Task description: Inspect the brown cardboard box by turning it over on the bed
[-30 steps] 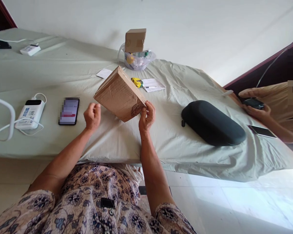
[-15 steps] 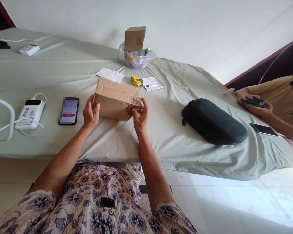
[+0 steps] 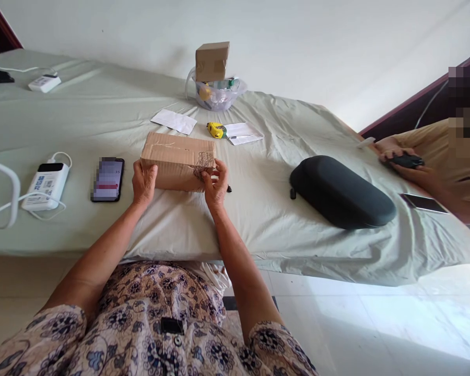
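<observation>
A brown cardboard box (image 3: 176, 164) with dark scribbles on its right end is between my two hands, close to the table's front edge. My left hand (image 3: 144, 183) grips its left end, thumb on the near side. At the right end, my right hand (image 3: 216, 184) holds the box with thumb and fingers at the scribbled corner. Just right of that hand, a small black object (image 3: 229, 188) lies on the cloth, too small to name. Left of the box lies a phone (image 3: 107, 179) with a lit screen.
A power bank (image 3: 47, 185) with white cables lies left. Behind are a plastic basket (image 3: 219, 102) with another cardboard box (image 3: 212, 61), white papers (image 3: 174, 121), a yellow tape measure (image 3: 216, 130) and a pen (image 3: 238, 137). At right, a black case (image 3: 342, 193) and another person's hands (image 3: 405, 164).
The box has turned slightly and moved a little left, now lying straighter, with both hands still on it. The small black object has come into sight beside my right hand.
</observation>
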Available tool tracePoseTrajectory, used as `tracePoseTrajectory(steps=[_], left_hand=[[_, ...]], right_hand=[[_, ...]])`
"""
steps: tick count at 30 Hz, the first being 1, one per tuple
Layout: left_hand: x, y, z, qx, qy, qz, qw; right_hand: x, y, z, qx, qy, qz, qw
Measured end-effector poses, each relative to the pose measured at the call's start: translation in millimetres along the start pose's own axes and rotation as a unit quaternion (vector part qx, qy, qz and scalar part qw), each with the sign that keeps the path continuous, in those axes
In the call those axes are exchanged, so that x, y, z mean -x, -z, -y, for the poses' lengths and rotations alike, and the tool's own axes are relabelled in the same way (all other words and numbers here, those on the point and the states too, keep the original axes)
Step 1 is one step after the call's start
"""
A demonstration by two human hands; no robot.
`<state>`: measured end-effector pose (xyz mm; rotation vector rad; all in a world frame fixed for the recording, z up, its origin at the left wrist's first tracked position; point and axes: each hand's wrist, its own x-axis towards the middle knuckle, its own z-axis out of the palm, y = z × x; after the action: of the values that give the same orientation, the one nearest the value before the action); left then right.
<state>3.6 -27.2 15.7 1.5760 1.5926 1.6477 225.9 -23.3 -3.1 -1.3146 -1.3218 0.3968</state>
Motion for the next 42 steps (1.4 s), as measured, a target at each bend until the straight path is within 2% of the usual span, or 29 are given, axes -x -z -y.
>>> tracePoseTrajectory(steps=[4,6,9,11,15,18,21,24,28,30,38,42], left_hand=[[-0.6,0.7,-0.9,-0.006,-0.005,-0.011,1.000],[-1.8,1.3,0.0,-0.016,-0.006,-0.024,1.000],[-5.4,3.2,2.6,-0.019,-0.026,-0.041,0.999],[-8.1,5.6,3.7,-0.022,-0.048,-0.045,0.998],[-9.8,13.2,-1.0,-0.085,-0.102,-0.078,0.988],[-5.8,17.5,-10.5,-0.126,-0.151,-0.075,0.978],[2.7,15.0,-21.6,-0.139,-0.205,0.001,0.969],[12.9,5.6,-32.2,-0.147,-0.252,0.090,0.952],[22.3,-9.5,-44.6,-0.153,-0.262,0.145,0.942],[23.2,-15.5,-49.8,-0.171,-0.250,0.145,0.942],[10.2,-27.4,-66.0,-0.269,-0.222,0.080,0.934],[2.6,-28.6,-65.6,-0.291,-0.234,0.072,0.925]], right_hand=[[4.1,-1.6,4.4,0.004,0.011,-0.002,1.000],[4.4,0.4,6.3,-0.006,0.030,0.018,0.999],[-1.2,9.2,3.7,0.003,0.089,0.047,0.995],[-8.3,18.5,-3.6,0.042,0.107,0.024,0.993],[-20.7,37.9,-26.6,0.183,0.033,-0.038,0.982],[-21.9,46.4,-39.1,0.266,-0.042,-0.029,0.963],[-19.5,47.5,-41.9,0.295,-0.095,0.008,0.951],[-18.3,45.8,-38.9,0.297,-0.117,0.043,0.947],[-19.3,46.0,-32.5,0.311,-0.132,0.074,0.938],[-19.5,46.9,-29.0,0.321,-0.137,0.082,0.933],[-15.9,48.2,-17.5,0.338,-0.145,0.082,0.926],[-18.1,48.8,-20.7,0.296,-0.142,0.085,0.941]])
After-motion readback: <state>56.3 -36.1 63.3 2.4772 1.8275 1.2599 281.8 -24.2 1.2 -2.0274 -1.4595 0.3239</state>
